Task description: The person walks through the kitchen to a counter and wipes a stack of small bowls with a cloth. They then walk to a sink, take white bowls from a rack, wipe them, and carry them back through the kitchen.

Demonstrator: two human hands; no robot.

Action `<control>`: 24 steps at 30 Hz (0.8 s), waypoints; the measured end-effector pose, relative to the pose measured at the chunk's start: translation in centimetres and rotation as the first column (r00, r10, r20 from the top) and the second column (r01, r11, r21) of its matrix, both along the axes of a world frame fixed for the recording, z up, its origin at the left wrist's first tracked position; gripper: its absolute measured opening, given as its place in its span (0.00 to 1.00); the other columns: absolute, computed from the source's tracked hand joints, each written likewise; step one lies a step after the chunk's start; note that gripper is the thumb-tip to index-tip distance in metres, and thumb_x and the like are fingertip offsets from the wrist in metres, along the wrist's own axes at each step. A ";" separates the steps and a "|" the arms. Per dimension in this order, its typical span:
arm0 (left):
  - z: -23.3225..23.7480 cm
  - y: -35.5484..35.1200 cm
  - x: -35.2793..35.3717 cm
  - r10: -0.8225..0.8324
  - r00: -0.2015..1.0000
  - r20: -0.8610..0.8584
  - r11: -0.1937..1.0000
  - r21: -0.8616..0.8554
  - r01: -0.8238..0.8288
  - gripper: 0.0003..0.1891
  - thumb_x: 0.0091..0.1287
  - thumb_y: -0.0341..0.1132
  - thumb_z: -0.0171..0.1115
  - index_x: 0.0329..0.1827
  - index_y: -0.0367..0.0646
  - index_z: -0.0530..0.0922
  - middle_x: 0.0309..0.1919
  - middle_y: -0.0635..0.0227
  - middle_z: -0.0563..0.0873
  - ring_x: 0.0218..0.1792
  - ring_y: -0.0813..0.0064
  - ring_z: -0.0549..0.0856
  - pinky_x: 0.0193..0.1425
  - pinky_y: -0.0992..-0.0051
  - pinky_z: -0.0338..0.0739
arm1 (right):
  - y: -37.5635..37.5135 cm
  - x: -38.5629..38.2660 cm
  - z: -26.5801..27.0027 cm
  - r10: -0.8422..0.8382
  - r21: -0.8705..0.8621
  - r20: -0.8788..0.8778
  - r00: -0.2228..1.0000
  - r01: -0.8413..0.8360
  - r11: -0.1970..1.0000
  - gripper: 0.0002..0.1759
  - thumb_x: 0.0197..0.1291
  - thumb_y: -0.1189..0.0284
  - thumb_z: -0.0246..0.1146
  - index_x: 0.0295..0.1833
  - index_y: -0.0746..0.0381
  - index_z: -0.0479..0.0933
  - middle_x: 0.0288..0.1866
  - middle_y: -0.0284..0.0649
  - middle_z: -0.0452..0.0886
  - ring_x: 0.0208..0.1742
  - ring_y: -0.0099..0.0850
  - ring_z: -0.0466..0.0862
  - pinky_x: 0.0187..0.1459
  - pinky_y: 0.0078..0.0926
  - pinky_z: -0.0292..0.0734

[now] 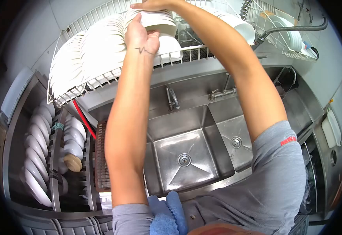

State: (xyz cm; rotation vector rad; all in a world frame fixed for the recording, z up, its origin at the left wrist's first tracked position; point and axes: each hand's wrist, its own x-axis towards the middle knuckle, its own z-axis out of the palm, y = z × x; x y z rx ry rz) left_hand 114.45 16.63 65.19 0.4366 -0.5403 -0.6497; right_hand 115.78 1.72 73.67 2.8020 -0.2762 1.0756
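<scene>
Both arms reach up to the white wire rack (71,93) above the sinks, which is packed with white dishes (102,47) standing on edge. My left hand (138,34) grips the near side of a stack of white bowls (159,24), its fingers partly hidden by the dishes. Over the far side of that same stack is my right hand (153,4), curled round its edge and cut off in part by the top of the view. Beside the stack, to the right, stand clear glasses (187,34).
Below are two steel sinks (184,143) with a faucet (172,98) behind. A slotted steel rack at left holds several white bowls (37,143). A second wire rack (296,55) with plates and a grey hose (296,29) are at upper right. A blue towel (167,213) hangs at my front.
</scene>
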 end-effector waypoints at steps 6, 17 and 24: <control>0.1 -1.8 -1.8 0.046 0.981 -0.186 0.990 -0.123 -0.070 0.19 0.77 0.39 0.44 0.64 0.39 0.69 0.62 0.58 0.77 0.62 0.57 0.77 0.69 0.49 0.69 | -0.5 2.4 1.0 -0.001 -0.024 -0.017 1.000 0.001 1.000 0.39 0.57 0.39 0.57 0.45 0.69 0.84 0.49 0.59 0.83 0.54 0.52 0.83 0.57 0.45 0.76; 0.0 -1.0 -3.5 0.068 0.964 -0.256 0.975 -0.188 -0.118 0.20 0.76 0.37 0.43 0.65 0.36 0.69 0.63 0.57 0.77 0.62 0.57 0.77 0.71 0.54 0.69 | 3.8 -2.9 0.3 0.244 -0.074 0.047 0.969 -0.240 0.968 0.23 0.59 0.58 0.60 0.37 0.71 0.83 0.36 0.60 0.84 0.40 0.54 0.85 0.46 0.46 0.78; -0.1 -0.7 -4.0 0.017 0.974 -0.226 0.963 -0.258 -0.077 0.20 0.76 0.37 0.41 0.65 0.36 0.69 0.64 0.57 0.76 0.63 0.57 0.77 0.70 0.54 0.71 | 2.6 -1.6 -0.1 0.066 0.245 -0.188 0.980 -0.018 0.969 0.34 0.70 0.46 0.50 0.57 0.69 0.79 0.56 0.58 0.81 0.57 0.44 0.81 0.60 0.36 0.74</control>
